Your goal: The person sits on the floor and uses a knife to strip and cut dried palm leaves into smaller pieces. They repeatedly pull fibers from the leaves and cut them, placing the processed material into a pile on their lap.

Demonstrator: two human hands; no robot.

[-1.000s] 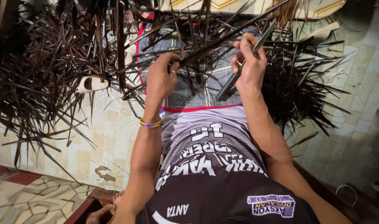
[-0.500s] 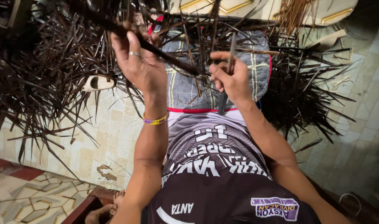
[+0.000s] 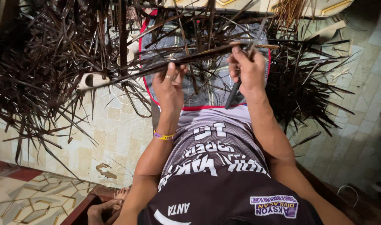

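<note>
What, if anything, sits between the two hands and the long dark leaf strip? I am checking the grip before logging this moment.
Nothing visible does. The left hand and the right hand both grip the long dark dried leaf strip directly. The right hand also holds a dark slim knife pointing down beneath it.

Pale tiled floor, worn patch near the bottom left. Heaps of dark dried leaf strips on the left — a second heap on the right. White sandal among the left heap. Patterned tile and dark wooden edge at lower left.
</note>
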